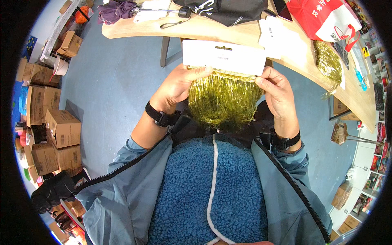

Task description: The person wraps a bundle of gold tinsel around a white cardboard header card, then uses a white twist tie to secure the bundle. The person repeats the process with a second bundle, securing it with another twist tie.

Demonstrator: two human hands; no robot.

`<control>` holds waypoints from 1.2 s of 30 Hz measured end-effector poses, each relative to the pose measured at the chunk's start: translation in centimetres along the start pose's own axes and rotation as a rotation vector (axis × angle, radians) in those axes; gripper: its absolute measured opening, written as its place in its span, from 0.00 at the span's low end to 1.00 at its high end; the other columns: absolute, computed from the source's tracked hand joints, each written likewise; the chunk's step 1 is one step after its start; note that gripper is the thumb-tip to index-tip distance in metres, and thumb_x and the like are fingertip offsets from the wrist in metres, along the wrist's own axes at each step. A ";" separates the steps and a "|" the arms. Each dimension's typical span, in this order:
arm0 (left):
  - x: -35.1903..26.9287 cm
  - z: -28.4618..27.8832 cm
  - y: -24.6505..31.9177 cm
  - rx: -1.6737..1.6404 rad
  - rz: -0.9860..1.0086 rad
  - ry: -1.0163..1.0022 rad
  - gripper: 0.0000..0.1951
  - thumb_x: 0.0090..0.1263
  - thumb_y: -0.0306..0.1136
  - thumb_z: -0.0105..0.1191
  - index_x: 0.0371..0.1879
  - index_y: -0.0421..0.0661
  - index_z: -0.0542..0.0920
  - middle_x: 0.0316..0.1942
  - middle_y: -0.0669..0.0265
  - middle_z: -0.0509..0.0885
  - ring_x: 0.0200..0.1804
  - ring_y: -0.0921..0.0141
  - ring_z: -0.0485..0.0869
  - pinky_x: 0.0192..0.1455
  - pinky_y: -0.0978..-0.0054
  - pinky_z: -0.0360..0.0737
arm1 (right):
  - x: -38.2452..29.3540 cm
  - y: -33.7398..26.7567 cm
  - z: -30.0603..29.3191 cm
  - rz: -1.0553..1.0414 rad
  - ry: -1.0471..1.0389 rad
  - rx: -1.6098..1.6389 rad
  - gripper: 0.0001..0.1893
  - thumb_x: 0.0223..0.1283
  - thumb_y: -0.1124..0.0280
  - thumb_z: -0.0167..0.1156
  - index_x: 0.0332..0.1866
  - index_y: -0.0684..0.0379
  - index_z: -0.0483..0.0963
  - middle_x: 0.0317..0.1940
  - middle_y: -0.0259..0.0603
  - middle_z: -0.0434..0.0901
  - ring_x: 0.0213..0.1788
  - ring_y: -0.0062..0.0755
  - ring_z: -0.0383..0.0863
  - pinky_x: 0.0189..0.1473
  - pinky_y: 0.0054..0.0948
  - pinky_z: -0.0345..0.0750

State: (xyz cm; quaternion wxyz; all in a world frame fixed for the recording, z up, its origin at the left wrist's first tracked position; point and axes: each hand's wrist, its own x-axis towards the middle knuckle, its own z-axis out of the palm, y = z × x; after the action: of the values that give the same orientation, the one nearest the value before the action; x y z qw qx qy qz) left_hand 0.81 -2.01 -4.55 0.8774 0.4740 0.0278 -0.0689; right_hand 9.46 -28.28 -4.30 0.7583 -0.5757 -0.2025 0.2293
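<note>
A bundle of gold tinsel fringe (223, 101) hangs from a white header card (223, 56) with a slot near its top edge. My left hand (180, 81) grips the left end of the fringe's top band, its thumb lying across the front below the card. At the right end, my right hand (274, 88) pinches the band's corner between thumb and forefinger. The card and fringe are held over my lap, just off the table's near edge. Another gold tinsel bundle (329, 62) lies on the table at the right.
The curved wooden table (214, 32) holds a purple folding umbrella (118, 11), a black bag (229, 10), white papers (275, 36), a phone (281, 9) and a red and white bag (324, 18). Cardboard boxes (64, 127) are stacked at left. A dustpan (339, 133) stands at right.
</note>
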 end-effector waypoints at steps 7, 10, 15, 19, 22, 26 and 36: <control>1.6 -0.3 -0.5 0.142 0.020 0.076 0.27 0.74 0.38 0.63 0.66 0.34 0.74 0.60 0.57 0.83 0.60 0.66 0.83 0.66 0.67 0.78 | 0.4 0.7 0.4 -0.015 0.098 0.058 0.05 0.66 0.76 0.65 0.35 0.59 0.76 0.35 0.29 0.79 0.40 0.17 0.74 0.48 0.21 0.69; 2.3 -0.2 -1.3 0.337 0.133 0.166 0.28 0.72 0.41 0.66 0.63 0.34 0.75 0.58 0.59 0.83 0.59 0.68 0.81 0.66 0.70 0.76 | 0.5 1.1 0.5 -0.060 0.198 0.039 0.05 0.67 0.77 0.64 0.35 0.59 0.76 0.35 0.29 0.79 0.41 0.17 0.74 0.49 0.21 0.69; 2.0 1.3 -2.9 0.718 0.577 0.706 0.34 0.65 0.38 0.71 0.63 0.35 0.68 0.59 0.56 0.75 0.60 0.63 0.76 0.66 0.66 0.73 | 0.6 1.6 0.5 -0.071 0.307 0.041 0.05 0.68 0.76 0.64 0.36 0.60 0.76 0.36 0.31 0.80 0.41 0.18 0.74 0.51 0.22 0.70; 0.4 3.4 -3.3 1.326 1.105 0.508 0.20 0.58 0.31 0.71 0.48 0.44 0.80 0.49 0.61 0.79 0.53 0.60 0.75 0.59 0.60 0.71 | 0.6 1.5 0.7 -0.032 0.349 0.093 0.05 0.67 0.76 0.64 0.36 0.60 0.75 0.37 0.33 0.80 0.42 0.19 0.75 0.52 0.22 0.71; 1.3 5.6 -3.8 1.325 1.062 0.299 0.12 0.57 0.27 0.69 0.40 0.46 0.83 0.42 0.62 0.79 0.47 0.58 0.77 0.53 0.63 0.74 | 0.4 1.4 1.3 -0.008 0.323 0.129 0.05 0.67 0.77 0.65 0.35 0.60 0.76 0.39 0.34 0.81 0.43 0.19 0.76 0.52 0.23 0.71; 2.3 6.2 -3.8 1.321 1.078 0.257 0.10 0.59 0.24 0.66 0.38 0.44 0.82 0.39 0.61 0.78 0.43 0.58 0.77 0.48 0.63 0.75 | -0.2 1.2 2.2 -0.033 0.301 0.097 0.05 0.67 0.77 0.65 0.34 0.60 0.76 0.40 0.35 0.81 0.43 0.20 0.76 0.53 0.23 0.72; 2.2 5.1 -3.4 1.413 1.057 0.072 0.09 0.59 0.22 0.65 0.38 0.43 0.82 0.42 0.62 0.79 0.46 0.59 0.79 0.49 0.64 0.76 | -0.3 1.2 1.9 0.012 0.304 0.161 0.06 0.66 0.76 0.65 0.33 0.60 0.77 0.38 0.32 0.81 0.42 0.20 0.76 0.52 0.22 0.70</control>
State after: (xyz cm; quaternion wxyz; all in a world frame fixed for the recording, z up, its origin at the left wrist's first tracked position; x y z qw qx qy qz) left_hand 2.41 -8.31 -4.88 0.2952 0.8583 -0.2163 0.3597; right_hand 8.01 -26.69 -4.98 0.8224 -0.5424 -0.0631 0.1593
